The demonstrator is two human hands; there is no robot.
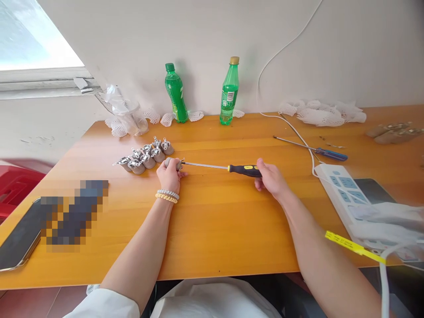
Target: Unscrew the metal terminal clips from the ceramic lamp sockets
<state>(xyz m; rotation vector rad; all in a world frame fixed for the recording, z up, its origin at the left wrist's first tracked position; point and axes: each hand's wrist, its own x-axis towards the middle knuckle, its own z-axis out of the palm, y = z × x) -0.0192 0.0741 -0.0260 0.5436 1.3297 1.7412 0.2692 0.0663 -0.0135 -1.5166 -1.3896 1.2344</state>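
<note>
Head view only: left hand (169,176) sits at table centre, fingers wrapped around a small grey fitting (172,162) with a metal clip on it, wrist resting on the wooden table (212,229). Right hand (270,179) at 3 o'clock from it, fingers clenched on the black-and-yellow handle of a long screwdriver (215,167). Shaft lies near level, just above the wood, tip meeting the fitting at the left fingertips. Can't tell whether the tip is seated in a screw head, too small

Row of similar grey fittings (145,157) at 10 o'clock from the left hand, just beside it, packed touching each other. Second screwdriver (311,149), blue handle, lies at 1 o'clock from the right hand, apart. White power strip (341,194) at 3 o'clock, its cable running up the wall. Two green bottles (202,92) upright at 12 o'clock against the wall, white foam netting (323,112) at 1–2 o'clock, phone (20,238) at 8 o'clock near the table edge

My read on doing this well: keep the shaft dead in line with the screw, push along the axis while turning, clamp the fitting hard against the table so it can't spin. Long shaft means wobble; a finger nearer the tip would help
</note>
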